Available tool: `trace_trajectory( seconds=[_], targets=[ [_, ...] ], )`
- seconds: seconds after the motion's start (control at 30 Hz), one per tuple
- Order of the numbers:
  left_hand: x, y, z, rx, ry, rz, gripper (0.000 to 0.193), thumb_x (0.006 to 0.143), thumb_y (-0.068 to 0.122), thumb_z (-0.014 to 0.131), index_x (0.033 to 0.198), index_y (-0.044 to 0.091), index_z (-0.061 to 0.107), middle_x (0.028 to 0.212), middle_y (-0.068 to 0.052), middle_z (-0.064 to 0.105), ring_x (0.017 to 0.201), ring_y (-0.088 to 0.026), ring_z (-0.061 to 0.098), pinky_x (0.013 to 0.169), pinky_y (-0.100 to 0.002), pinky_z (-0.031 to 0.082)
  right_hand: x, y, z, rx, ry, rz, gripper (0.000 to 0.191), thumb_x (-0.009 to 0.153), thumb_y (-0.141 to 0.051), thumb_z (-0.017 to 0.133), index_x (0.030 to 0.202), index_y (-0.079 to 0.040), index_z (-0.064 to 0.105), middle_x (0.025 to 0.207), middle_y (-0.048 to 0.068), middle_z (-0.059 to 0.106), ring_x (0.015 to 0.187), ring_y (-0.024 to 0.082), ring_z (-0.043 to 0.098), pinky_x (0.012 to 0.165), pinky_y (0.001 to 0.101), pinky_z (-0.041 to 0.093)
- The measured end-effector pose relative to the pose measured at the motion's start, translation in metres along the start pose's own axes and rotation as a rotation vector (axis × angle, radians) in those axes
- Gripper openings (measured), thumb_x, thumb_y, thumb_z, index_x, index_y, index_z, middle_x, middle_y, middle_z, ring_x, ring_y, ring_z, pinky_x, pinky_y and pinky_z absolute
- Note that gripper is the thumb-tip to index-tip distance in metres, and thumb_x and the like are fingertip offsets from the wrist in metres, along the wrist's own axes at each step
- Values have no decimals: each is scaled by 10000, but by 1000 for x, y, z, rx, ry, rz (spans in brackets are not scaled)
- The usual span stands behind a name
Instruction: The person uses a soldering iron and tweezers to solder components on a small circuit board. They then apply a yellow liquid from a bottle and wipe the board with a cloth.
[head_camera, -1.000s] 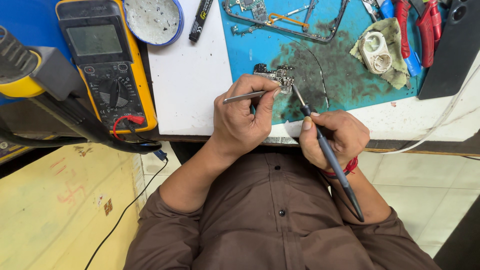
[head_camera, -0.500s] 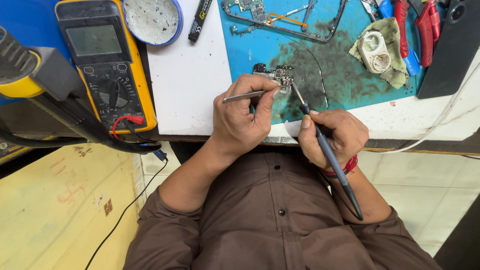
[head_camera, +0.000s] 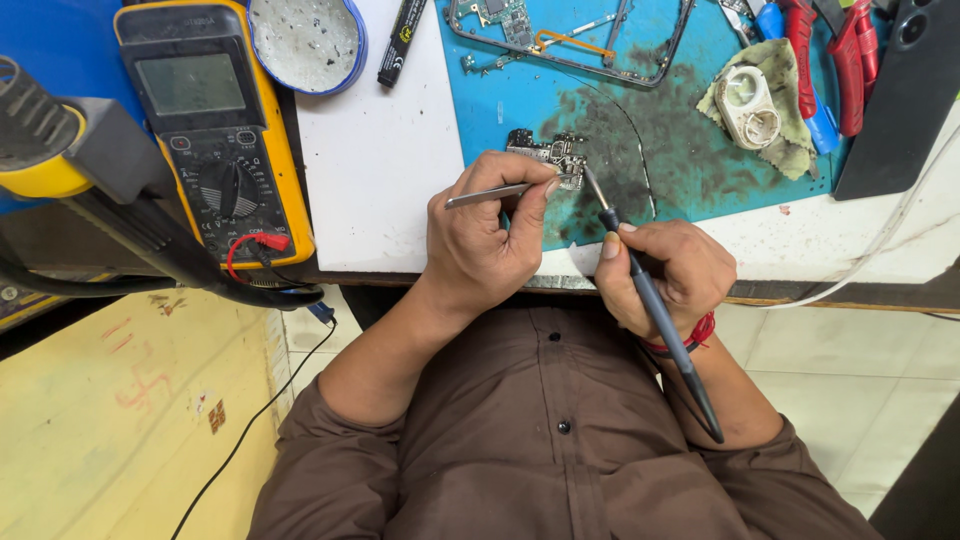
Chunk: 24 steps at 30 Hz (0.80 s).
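While the small circuit board (head_camera: 548, 152) lies on the stained blue mat (head_camera: 690, 150) near the counter (head_camera: 370, 170) edge, it is steadied by metal tweezers (head_camera: 490, 193) pinched in the left hand (head_camera: 480, 240). A soldering iron (head_camera: 650, 300) is gripped pen-style by the right hand (head_camera: 665, 275), tip at the board. The board is judged light, stiff and fragile; edge contact only is advised.

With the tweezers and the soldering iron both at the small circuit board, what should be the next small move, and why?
Probably hold the tweezers steady in the left hand and ease the soldering iron tip, held by the right hand, onto the circuit board. Both tips already meet at its right edge on the blue mat.
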<state>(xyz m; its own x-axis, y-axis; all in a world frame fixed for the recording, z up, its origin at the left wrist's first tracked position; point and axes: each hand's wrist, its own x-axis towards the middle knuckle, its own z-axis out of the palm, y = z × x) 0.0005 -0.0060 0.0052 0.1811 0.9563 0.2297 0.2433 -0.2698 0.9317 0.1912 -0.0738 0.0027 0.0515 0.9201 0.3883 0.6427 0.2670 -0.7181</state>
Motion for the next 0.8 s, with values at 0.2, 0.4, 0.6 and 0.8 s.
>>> trace_trajectory(
  seconds=[0.2,0.4,0.6,0.8],
  targets=[
    [0,-1,0,2,-5,-6,111,1023,32,720,1095,46,637,1020,-77,731,828,-147,761,701,-251,613,1,0,0,10,-11,5,151,874,39,779,966,28,660,792,146,678,669,226,671,578,280,499],
    [0,-1,1,-13,-3,2,112,1034,35,714,1106,46,629,1034,-77,728,851,-147,766,718,-247,624,1,-1,0,4,-10,-29,165,874,42,785,980,24,660,791,144,683,673,230,679,582,283,508],
    [0,0,1,-9,-1,-4,113,1027,34,720,1097,44,631,1022,-76,732,830,-146,762,707,-249,616,3,-1,-1,-8,-25,-25,163,864,46,784,974,32,664,784,148,687,662,228,672,574,283,498],
    [0,0,0,-8,-2,2,114,1025,29,719,1096,43,632,1029,-81,734,836,-150,764,708,-252,618,3,-2,-1,1,-24,-13,163,868,40,785,978,32,665,790,146,687,666,226,671,578,280,501]
  ],
)
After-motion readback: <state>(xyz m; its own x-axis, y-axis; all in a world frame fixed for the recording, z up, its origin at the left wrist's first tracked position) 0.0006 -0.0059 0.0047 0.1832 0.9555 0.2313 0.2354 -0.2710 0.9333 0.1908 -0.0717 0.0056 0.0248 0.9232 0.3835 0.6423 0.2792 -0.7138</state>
